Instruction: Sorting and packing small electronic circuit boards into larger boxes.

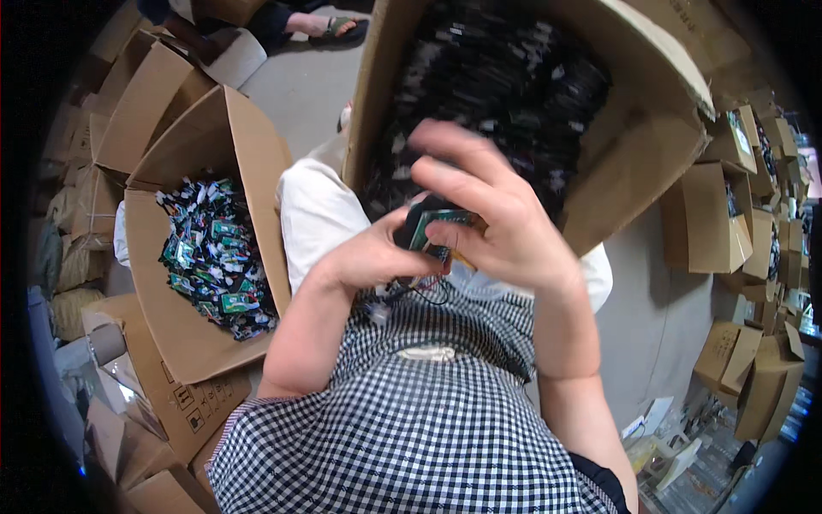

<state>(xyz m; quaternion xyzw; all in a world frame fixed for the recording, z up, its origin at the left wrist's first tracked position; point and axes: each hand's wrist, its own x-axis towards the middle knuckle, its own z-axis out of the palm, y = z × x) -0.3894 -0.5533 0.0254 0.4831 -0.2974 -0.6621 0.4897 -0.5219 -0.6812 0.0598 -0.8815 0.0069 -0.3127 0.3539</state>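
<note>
In front of my lap, my left hand [364, 259] is closed around a small dark piece that carries a green circuit board [425, 224]. Thin coloured wires [419, 283] hang below it. My right hand [505, 214] is over the same piece, its thumb against the board. Its upper fingers are raised, apart and blurred by motion. Just beyond both hands stands a large cardboard box [638, 184] heaped with black parts [497, 77], also smeared. To the left, another cardboard box [257, 163] holds many green circuit boards with wires [218, 257].
Several open cartons [706, 218] line the right side, some with parts in them. More cardboard [141, 107] and sacks crowd the left. At the top, another person's sandalled foot [341, 27] rests on the grey floor [295, 81]. Clear plastic pieces [685, 475] lie at lower right.
</note>
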